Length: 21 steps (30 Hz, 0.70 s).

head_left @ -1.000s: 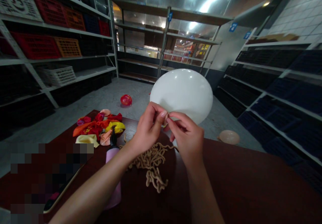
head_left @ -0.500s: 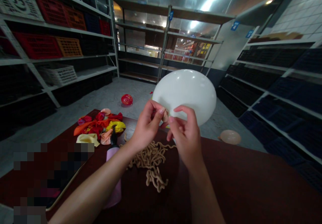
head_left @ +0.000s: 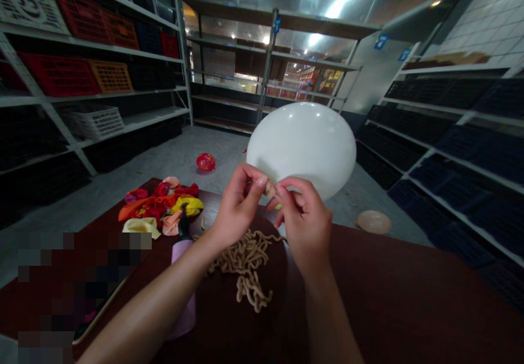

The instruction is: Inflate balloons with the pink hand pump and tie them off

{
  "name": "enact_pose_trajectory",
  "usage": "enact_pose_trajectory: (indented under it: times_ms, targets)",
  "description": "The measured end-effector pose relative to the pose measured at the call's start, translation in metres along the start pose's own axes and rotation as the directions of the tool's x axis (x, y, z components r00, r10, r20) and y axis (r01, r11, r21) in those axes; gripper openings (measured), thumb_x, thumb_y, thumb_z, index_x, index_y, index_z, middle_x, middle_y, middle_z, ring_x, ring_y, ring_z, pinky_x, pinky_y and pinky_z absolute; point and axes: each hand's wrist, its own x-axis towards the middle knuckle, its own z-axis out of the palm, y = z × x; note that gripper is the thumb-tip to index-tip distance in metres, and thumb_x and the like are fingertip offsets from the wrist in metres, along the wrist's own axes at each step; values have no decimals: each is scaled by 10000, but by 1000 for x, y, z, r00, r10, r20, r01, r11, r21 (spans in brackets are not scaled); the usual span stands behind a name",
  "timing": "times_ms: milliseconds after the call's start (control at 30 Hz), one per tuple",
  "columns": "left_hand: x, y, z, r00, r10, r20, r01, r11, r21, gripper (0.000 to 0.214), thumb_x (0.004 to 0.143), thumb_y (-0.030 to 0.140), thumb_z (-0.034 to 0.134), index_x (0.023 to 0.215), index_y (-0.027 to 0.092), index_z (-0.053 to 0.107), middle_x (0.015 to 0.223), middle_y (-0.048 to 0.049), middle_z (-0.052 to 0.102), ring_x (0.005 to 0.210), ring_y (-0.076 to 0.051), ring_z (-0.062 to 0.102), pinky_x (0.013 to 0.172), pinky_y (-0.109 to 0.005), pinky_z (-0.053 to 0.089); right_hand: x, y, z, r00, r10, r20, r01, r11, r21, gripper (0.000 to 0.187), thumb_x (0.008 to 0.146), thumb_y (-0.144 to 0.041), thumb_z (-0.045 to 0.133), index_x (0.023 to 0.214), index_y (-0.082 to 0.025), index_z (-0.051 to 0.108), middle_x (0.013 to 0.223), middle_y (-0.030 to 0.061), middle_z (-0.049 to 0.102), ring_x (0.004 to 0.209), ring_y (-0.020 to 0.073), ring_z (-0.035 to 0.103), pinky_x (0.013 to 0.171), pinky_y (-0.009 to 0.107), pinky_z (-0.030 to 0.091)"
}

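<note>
Left hand and right hand, each in a closed fingertip grip on the neck of the white balloon, held above the table; likely feather-light, thin-skinned and slippery, best pinched at the neck.

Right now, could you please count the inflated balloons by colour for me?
White balloon: 1
Red balloon: 1
Peach balloon: 1
Total: 3

Colours I see: white balloon, tan cord, dark red-brown table, red speckled balloon, peach balloon, grey floor.
</note>
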Motion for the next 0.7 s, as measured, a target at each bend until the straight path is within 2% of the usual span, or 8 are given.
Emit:
enact_pose_trajectory:
  times_ms: [233, 400, 533, 700]
  targets:
    - [3, -2, 0, 993, -45, -107, 37, 996, -77, 251, 977, 406, 642, 880, 192, 553, 772, -16, 570, 680, -126, 541, 655, -236, 477, -3, -3, 8, 999, -40, -21, 42, 994, 97, 75, 959, -289, 560, 1019, -250, 540, 610, -89, 578, 423, 61, 508, 417, 193, 431]
    - [7, 1, 2, 986, -100, -130, 74, 979, -190, 316, 947, 465, 667, 856, 195, 531, 729, -4, 549, 631, -122, 522, 619, -231, 480, -2, -4, 5, 993, -93, 78, 94, 995, -16, 174, 924, -283, 636, 1076, -253, 555, 664, -78, 640, 492, 75, 540, 494, 224, 469]
    - [9, 1, 1, 976, -143, -163, 103, 968, -227, 295, 926, 413, 707, 842, 186, 538, 716, 3, 552, 621, -107, 510, 605, -210, 453, -2, -3, 4, 990, -106, 97, 114, 990, -79, 162, 930, -276, 623, 1087, -257, 585, 674, -74, 662, 498, 76, 546, 518, 228, 492]
    - [11, 4, 0, 977, -167, -134, 123, 949, -291, 245, 934, 357, 692, 850, 185, 538, 708, 9, 554, 623, -106, 517, 607, -203, 452, -4, -3, 4, 987, -118, 107, 130, 985, -112, 259, 958, -304, 580, 1210, -267, 623, 708, -55, 692, 531, 84, 602, 547, 222, 522]
